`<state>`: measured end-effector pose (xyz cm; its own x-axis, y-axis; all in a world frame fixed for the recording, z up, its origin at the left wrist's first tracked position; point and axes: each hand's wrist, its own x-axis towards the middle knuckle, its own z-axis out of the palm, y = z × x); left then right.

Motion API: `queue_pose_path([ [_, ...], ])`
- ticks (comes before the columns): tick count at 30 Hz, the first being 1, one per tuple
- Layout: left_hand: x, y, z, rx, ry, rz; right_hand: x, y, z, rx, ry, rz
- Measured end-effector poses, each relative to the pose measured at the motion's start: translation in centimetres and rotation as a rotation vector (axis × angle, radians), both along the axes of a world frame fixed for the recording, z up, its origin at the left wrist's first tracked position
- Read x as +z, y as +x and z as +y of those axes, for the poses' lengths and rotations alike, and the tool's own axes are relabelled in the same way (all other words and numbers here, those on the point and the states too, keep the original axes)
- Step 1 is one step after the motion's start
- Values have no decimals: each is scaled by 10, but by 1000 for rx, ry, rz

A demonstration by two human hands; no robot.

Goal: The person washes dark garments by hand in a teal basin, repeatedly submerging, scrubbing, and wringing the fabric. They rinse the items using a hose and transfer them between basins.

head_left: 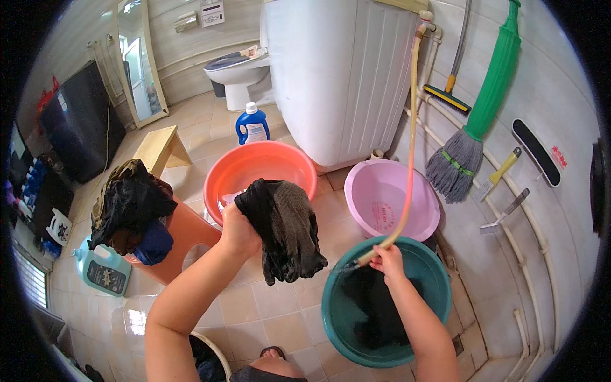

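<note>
A bunched piece of dark cloth point(285, 232), black and grey, hangs from my left hand point(239, 234), whose fingers are closed round its upper edge. It is held up in front of the orange basin point(296, 153). My right hand point(388, 262) grips a yellowish-pink hose point(410, 172) near its end. Water comes out of the hose's mouth, over the left side of a green basin point(330, 318). Black cloth point(382, 305) lies in the water of that basin. What kind of garment the cloth is, I cannot make out.
A pink basin point(363, 181) stands behind the green one. Dark clothes point(130, 204) lie heaped on an orange stool point(191, 235) at left. A blue detergent bottle point(253, 124), a wooden bench point(156, 145) and a white washing machine point(337, 76) stand farther back. Mops hang on the right wall.
</note>
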<state>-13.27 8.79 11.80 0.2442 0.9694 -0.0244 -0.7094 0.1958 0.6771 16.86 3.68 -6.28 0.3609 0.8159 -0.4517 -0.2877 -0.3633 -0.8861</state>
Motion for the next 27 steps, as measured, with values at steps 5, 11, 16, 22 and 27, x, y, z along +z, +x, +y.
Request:
queue_pose_path([
  [5,6,-6,-4,-27,22,3,-48,26,-18,13,-192,-163],
  [11,3,-12,-4,-10,-3,4,-102,17,-43,160,-80,194],
  [16,2,-13,-5,13,-1,5,-90,-32,-53,123,-154,385],
  [22,11,-16,2,53,25,86,-94,-57,-39,432,-295,157],
  [27,24,-15,5,61,86,143,-14,-67,-44,763,-55,-944],
])
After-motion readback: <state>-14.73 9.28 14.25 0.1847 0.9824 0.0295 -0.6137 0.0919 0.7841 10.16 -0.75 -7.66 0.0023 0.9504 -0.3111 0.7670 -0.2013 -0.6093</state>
